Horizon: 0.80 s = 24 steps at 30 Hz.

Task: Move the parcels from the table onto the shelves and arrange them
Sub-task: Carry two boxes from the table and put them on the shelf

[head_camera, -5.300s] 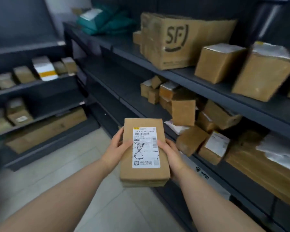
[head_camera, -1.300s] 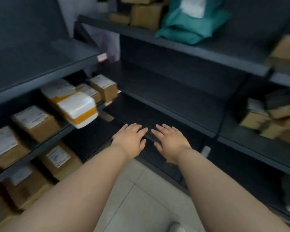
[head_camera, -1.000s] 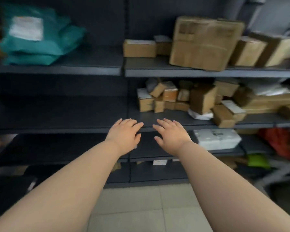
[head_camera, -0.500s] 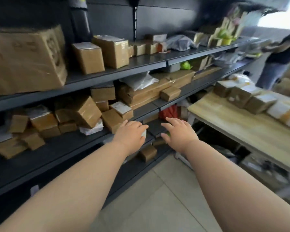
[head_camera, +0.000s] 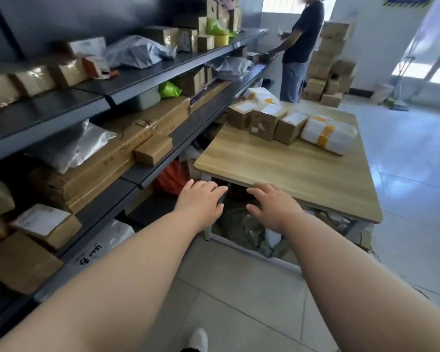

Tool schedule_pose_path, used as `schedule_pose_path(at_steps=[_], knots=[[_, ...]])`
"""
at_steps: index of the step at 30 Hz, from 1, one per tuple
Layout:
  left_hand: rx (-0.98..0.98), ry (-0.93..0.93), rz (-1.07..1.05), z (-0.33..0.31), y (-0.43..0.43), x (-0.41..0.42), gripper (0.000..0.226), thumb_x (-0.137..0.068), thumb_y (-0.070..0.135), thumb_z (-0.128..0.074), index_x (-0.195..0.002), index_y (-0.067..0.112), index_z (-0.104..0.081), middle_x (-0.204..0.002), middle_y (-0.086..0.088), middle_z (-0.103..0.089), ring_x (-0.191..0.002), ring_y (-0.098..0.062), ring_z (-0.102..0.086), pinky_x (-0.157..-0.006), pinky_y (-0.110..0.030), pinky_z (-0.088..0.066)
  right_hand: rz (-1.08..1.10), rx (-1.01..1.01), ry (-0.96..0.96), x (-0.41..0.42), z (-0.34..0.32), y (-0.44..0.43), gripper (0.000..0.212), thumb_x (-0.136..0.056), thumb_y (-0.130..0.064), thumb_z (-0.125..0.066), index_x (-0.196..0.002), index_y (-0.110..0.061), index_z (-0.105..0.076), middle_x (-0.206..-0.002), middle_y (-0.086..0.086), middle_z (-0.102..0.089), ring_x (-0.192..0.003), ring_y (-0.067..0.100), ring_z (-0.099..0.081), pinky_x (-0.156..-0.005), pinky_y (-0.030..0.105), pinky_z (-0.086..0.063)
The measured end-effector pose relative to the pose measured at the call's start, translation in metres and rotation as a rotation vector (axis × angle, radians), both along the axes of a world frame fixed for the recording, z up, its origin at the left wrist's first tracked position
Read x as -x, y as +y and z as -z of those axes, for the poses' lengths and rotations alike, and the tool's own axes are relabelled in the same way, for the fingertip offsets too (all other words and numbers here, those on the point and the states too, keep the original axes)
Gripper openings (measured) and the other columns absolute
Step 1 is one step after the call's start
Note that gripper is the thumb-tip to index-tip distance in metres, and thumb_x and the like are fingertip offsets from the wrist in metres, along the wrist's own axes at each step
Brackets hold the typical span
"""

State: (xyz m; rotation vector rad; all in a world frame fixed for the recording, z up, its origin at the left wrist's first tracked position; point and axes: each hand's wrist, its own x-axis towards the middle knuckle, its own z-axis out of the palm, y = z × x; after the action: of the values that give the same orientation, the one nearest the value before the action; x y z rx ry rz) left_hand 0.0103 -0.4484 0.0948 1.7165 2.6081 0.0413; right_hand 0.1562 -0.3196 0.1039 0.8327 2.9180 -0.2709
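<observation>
Both hands are stretched forward, palms down, and hold nothing. The left hand (head_camera: pixel 201 201) has its fingers (head_camera: pixel 217 193) spread loosely and open; the right hand (head_camera: pixel 272 207) is the same, its fingers (head_camera: pixel 258 193) splayed and empty. The two hands are side by side with a narrow gap between them, just short of the near edge of the wooden desk (head_camera: pixel 290 168).

The parcels lie well beyond the fingers, at the far end of the desk. Three brown cardboard boxes (head_camera: pixel 266 123) with white labels stand in a row touching one another, and a white wrapped parcel (head_camera: pixel 328 134) with an orange band lies just right of them. Another white parcel (head_camera: pixel 261 96) sits behind the boxes.

To the left of the left hand run the dark shelves (head_camera: pixel 178 133), crowded with cardboard boxes, long flat cartons and grey plastic mailers. A small brown box (head_camera: pixel 153 149) sits on the middle shelf, ahead and to the left of the left fingers. Beyond the desk another person (head_camera: pixel 296 47) stands by a stack of cartons (head_camera: pixel 328 64).
</observation>
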Motion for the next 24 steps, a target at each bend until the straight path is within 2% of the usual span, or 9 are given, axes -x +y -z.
schedule_pose_path(at_steps=[5, 12, 19, 24], knots=[[-0.002, 0.006, 0.106, -0.005, 0.09, 0.043, 0.049, -0.099, 0.041, -0.039, -0.146, 0.028, -0.035, -0.147, 0.002, -0.041, -0.136, -0.021, -0.035, -0.117, -0.043, -0.019, 0.16, 0.019, -0.007, 0.021, -0.002, 0.069, 0.055, -0.1, -0.044, -0.04, -0.15, -0.026, -0.027, -0.16, -0.001, -0.018, -0.146, 0.021, -0.015, -0.117, 0.038, -0.019], [0.032, -0.029, 0.218, -0.003, 0.191, 0.094, 0.054, -0.098, 0.041, -0.037, -0.15, 0.031, -0.025, -0.151, 0.003, -0.035, -0.14, -0.018, -0.029, -0.119, -0.044, -0.014, 0.342, 0.022, 0.018, 0.044, -0.003, 0.141, 0.055, -0.099, -0.047, -0.04, -0.15, -0.029, -0.027, -0.16, -0.004, -0.018, -0.146, 0.021, -0.016, -0.117, 0.038, -0.019], [0.081, -0.029, 0.301, 0.016, 0.282, 0.098, 0.054, -0.098, 0.042, -0.038, -0.15, 0.031, -0.027, -0.151, 0.002, -0.036, -0.139, -0.02, -0.031, -0.119, -0.043, -0.014, 0.471, 0.053, 0.002, 0.041, 0.02, 0.224, 0.056, -0.098, -0.049, -0.039, -0.15, -0.03, -0.027, -0.16, -0.005, -0.017, -0.146, 0.022, -0.017, -0.116, 0.038, -0.02], [0.076, -0.037, 0.311, 0.029, 0.365, 0.096, 0.055, -0.097, 0.043, -0.039, -0.149, 0.031, -0.028, -0.151, 0.003, -0.036, -0.139, -0.019, -0.031, -0.118, -0.044, -0.017, 0.472, 0.082, -0.005, 0.043, 0.027, 0.309, 0.057, -0.099, -0.048, -0.038, -0.151, -0.03, -0.024, -0.161, -0.006, -0.014, -0.147, 0.019, -0.013, -0.116, 0.037, -0.02]])
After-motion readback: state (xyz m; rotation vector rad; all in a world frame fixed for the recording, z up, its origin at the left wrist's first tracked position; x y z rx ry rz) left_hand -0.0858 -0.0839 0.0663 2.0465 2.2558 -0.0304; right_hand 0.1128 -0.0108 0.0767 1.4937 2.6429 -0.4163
